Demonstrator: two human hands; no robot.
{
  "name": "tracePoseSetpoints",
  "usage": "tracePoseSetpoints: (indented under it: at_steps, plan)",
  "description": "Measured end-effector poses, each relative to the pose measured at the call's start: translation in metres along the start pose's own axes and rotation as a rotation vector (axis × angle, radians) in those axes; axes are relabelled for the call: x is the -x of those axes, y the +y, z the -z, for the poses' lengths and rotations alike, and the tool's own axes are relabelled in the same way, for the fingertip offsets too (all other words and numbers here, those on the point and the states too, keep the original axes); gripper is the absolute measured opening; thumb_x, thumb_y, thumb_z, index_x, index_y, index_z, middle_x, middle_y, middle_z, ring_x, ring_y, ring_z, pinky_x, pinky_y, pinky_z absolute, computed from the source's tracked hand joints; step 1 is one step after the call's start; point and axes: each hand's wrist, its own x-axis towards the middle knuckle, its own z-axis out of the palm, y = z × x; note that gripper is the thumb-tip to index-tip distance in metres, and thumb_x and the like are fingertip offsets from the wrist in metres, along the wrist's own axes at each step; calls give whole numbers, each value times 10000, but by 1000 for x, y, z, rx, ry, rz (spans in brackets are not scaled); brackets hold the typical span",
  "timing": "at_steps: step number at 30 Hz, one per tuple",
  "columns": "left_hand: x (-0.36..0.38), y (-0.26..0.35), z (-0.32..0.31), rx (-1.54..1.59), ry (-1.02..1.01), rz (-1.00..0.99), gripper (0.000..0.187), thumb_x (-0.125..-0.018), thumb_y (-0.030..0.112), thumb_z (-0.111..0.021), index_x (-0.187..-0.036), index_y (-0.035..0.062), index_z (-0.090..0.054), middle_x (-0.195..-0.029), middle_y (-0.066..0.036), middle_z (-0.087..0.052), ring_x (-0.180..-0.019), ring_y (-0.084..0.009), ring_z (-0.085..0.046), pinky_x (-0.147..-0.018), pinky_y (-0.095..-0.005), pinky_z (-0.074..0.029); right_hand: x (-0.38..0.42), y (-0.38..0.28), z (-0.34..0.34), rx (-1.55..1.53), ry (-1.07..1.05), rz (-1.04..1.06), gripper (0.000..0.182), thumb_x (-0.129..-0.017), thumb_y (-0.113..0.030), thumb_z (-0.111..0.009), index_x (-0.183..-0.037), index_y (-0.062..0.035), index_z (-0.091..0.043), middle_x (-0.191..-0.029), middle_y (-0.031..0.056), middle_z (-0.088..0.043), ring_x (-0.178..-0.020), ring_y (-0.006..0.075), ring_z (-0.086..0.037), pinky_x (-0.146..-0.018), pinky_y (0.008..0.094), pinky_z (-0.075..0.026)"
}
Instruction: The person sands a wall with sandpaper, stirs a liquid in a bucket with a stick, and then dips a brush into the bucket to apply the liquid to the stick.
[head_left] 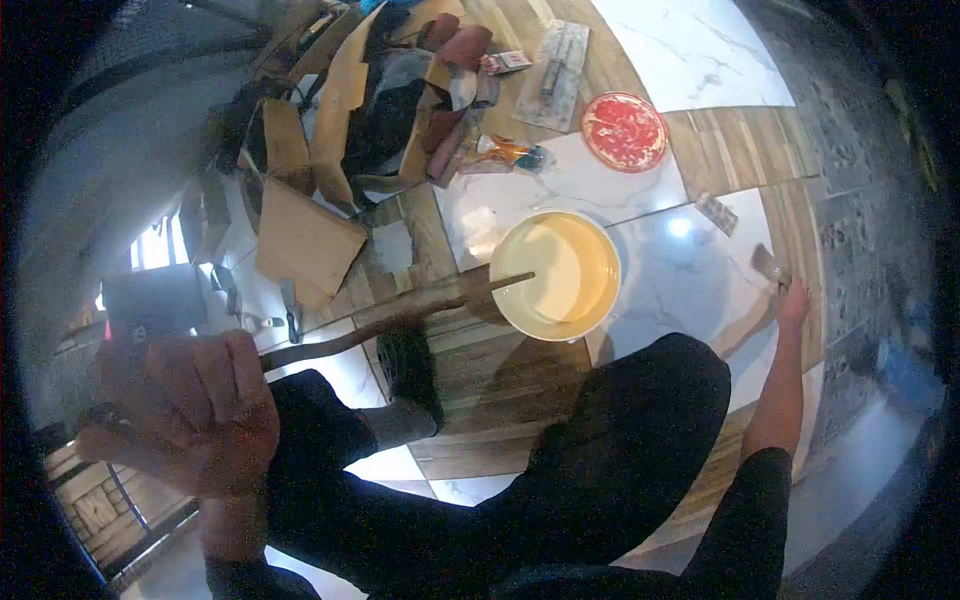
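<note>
Tiled floor [690,50], stick [400,310] slanting into bucket [555,275]

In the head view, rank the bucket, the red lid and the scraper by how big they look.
1. bucket
2. red lid
3. scraper, in the right hand
The lid lies farther from the camera, so its true size is unsure.

No text, label, brand or number can be read; printing on the small packets [505,62] at twelve o'clock is too blurred to be made out.
</note>
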Motion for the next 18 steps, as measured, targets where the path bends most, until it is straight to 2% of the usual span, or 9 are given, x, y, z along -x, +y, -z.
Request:
tracePoseSetpoints:
  at_steps: [1, 4, 5, 7, 10, 13, 14, 16, 18]
  plan:
    - [-2, 0, 4, -8, -33, 6, 577, -814, 707, -507, -866, 132, -528, -517, 50, -340, -396, -84, -253, -393, -220, -212, -7, 3, -6, 23, -19, 33, 473, -802, -163, -658, -1237, -31, -531, -1165, 213, -571, -1111, 399, -525, -949, 465, -419]
    - [-1, 3, 11, 169, -388, 128, 621, -888, 659, -432, -1158, 122, -587, -763, -35, -595, -580, -136, -426, -638, -306, -384, -11, -5, -4, -34, -230, -64, 422, -814, -160, -645, -1202, -22, -555, -1087, 238, -595, -1013, 405, -583, -836, 477, -473]
    - [5, 0, -2, 90, -94, 68, 571, -845, 692, -466, -948, 134, -533, -653, 0, -489, -514, -113, -373, -546, -289, -336, -9, -10, 2, -29, -229, -65, 422, -814, -160, -645, -1202, -22, -555, -1087, 238, -595, -1013, 405, -583, -836, 477, -473]
    - [9, 0, -3, 19, 203, 16, 583, -802, 725, -501, -738, 146, -480, -543, 35, -384, -448, -90, -320, -454, -273, -289, 1, -44, 36, -160, -165, 134, 386, -825, -130, -630, -1188, -17, -560, -1033, 247, -608, -963, 408, -603, -780, 485, -483]
    - [13, -2, 11, -17, 4, 64, 665, -773, 792, -428, -698, 132, -451, -552, 18, -400, -473, -117, -345, -485, -316, -307, 3, -97, 45, -255, -63, 52, 319, -854, -79, -582, -1167, -20, -566, -993, 248, -618, -966, 416, -596, -784, 481, -471]
    - [7, -5, 6, 393, 527, 168, 732, -743, 847, -351, -683, 124, -444, -547, 10, -377, -486, -139, -332, -488, -329, -291, -4, -145, 83, -437, -4, 196, 253, -871, -49, -547, -1119, -4, -567, -960, 252, -619, -941, 426, -592, -781, 461, -462]
    - [0, -14, 13, 301, 165, 136, 740, -751, 850, -327, -681, 120, -434, -550, 8, -359, -496, -140, -324, -490, -325, -284, -12, -151, 91, -442, 16, 265, 214, -871, -56, -554, -1071, 22, -546, -951, 263, -608, -916, 426, -588, -776, 433, -454]
    - [-7, -25, 20, 210, -198, 77, 749, -758, 852, -303, -678, 117, -425, -553, 6, -341, -507, -141, -316, -493, -321, -277, -26, -174, 112, -548, 60, 294, 212, -864, -59, -574, -1053, 28, -534, -931, 262, -600, -898, 419, -588, -765, 428, -453]
    - [-12, -31, 15, 114, -189, 62, 731, -811, 811, -281, -693, 101, -406, -563, -3, -340, -508, -135, -302, -492, -312, -268, -37, -199, 133, -611, 130, 341, 225, -844, -69, -618, -1025, 26, -521, -866, 214, -603, -846, 344, -605, -737, 397, -467]
